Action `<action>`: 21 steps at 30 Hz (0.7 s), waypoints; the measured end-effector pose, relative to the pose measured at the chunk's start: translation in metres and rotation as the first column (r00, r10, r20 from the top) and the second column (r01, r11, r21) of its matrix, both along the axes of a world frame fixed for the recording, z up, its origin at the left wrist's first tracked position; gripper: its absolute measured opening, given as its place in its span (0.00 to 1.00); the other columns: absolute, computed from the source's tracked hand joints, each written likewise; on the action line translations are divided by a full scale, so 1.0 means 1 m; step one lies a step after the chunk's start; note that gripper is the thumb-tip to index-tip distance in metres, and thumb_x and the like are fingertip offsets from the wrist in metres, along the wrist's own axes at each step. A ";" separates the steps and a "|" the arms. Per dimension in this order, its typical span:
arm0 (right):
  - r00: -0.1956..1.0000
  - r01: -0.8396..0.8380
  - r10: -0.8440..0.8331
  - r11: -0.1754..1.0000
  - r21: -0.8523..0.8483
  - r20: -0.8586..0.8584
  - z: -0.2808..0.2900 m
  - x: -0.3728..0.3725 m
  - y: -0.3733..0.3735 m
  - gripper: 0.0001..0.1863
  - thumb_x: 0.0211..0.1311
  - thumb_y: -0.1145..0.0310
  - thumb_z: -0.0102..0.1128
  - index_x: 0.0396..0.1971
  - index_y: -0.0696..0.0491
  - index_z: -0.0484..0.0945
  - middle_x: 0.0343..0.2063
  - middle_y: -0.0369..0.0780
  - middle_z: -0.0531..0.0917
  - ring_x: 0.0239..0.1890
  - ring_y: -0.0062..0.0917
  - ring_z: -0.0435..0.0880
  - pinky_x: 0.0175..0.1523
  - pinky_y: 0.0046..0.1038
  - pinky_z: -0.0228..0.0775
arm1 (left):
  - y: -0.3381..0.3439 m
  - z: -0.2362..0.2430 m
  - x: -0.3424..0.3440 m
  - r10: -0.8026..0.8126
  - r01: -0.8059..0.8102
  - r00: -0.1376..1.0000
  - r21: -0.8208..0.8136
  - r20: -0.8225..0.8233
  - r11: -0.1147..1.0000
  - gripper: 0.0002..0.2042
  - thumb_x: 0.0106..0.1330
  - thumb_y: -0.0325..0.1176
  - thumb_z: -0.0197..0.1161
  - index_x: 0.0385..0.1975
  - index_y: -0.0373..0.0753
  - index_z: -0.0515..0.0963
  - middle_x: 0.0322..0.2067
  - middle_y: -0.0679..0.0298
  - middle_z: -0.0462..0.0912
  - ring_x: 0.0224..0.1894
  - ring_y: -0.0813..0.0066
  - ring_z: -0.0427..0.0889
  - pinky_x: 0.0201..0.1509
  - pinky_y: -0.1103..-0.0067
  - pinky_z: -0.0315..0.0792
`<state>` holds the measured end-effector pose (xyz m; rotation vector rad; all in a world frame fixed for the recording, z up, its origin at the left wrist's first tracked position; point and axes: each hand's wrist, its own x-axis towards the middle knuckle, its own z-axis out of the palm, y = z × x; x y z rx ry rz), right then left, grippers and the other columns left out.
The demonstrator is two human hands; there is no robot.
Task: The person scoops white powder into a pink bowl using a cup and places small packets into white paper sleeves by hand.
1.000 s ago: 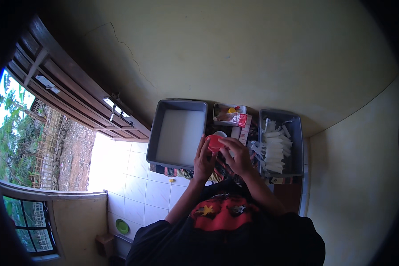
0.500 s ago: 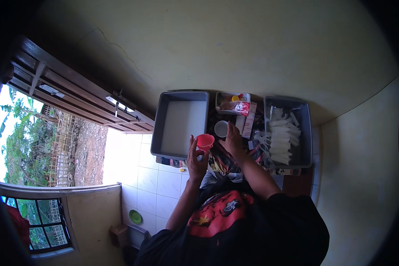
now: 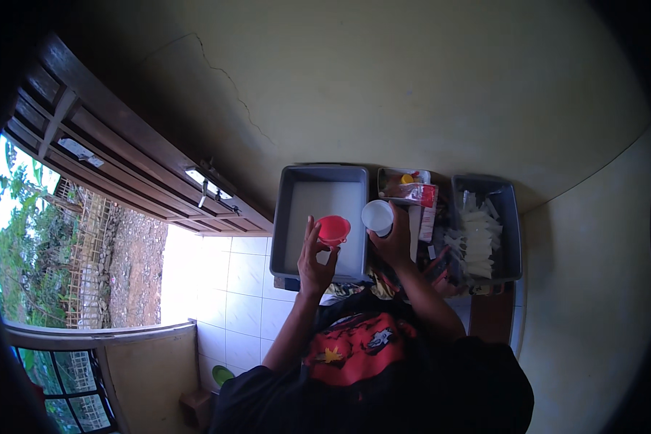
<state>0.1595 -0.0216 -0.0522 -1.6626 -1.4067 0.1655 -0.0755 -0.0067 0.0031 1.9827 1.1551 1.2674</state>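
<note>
My left hand (image 3: 315, 262) grips a red plastic funnel (image 3: 333, 229) near its base, over the near part of a grey tub (image 3: 285, 224) that holds white liquid (image 3: 329, 200). Whether a bag hangs below the funnel is hidden by my fingers. My right hand (image 3: 393, 245) is wrapped round a white cup (image 3: 377, 217), held upright beside the tub's right edge. The cup's inside looks pale; its contents cannot be made out.
A small container (image 3: 406, 174) with packets and a yellow-capped item stands behind the cup. Near it lies a red-and-white box (image 3: 427, 220). To the right, another grey tub (image 3: 511, 239) holds several filled, pale plastic bags (image 3: 479, 242). An open wooden door (image 3: 145, 155) is at left.
My right hand has taken hold of the cup and lifted it from beside the box. The funnel is now over the tub of white liquid. The view has shifted.
</note>
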 end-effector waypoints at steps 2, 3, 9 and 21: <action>0.999 -0.032 0.032 0.999 0.027 0.012 0.018 -0.022 0.010 0.52 0.49 0.62 0.83 0.73 0.58 0.63 0.62 0.52 0.74 0.66 0.47 0.74 0.72 0.44 0.67 | 0.019 0.003 -0.024 -0.007 0.006 1.000 0.061 0.028 0.998 0.40 0.60 0.19 0.75 0.74 0.39 0.67 0.76 0.43 0.64 0.51 0.58 0.90 0.44 0.74 0.87; 0.997 -0.059 0.059 0.998 0.001 -0.040 0.025 -0.034 0.014 0.53 0.48 0.65 0.83 0.74 0.57 0.61 0.64 0.53 0.73 0.68 0.50 0.72 0.73 0.47 0.66 | 0.028 0.001 -0.036 -0.005 0.004 1.000 0.047 0.025 0.999 0.39 0.60 0.19 0.75 0.74 0.39 0.67 0.76 0.43 0.64 0.53 0.58 0.89 0.45 0.74 0.87; 0.999 -0.033 0.035 0.997 -0.074 0.027 -0.012 -0.087 0.047 0.53 0.47 0.70 0.83 0.74 0.56 0.62 0.64 0.53 0.73 0.68 0.50 0.73 0.72 0.44 0.68 | 0.071 -0.022 -0.079 -0.061 0.060 0.997 0.022 0.039 0.998 0.38 0.61 0.19 0.74 0.73 0.39 0.67 0.76 0.42 0.63 0.58 0.53 0.87 0.47 0.73 0.88; 0.949 0.004 0.107 0.936 -0.352 0.297 -0.083 -0.130 0.061 0.43 0.48 0.80 0.75 0.68 0.55 0.71 0.63 0.50 0.76 0.66 0.47 0.76 0.70 0.42 0.71 | 0.087 -0.075 -0.116 -0.091 0.092 0.996 0.058 -0.016 0.994 0.39 0.62 0.21 0.75 0.74 0.39 0.64 0.76 0.41 0.63 0.57 0.53 0.88 0.48 0.72 0.89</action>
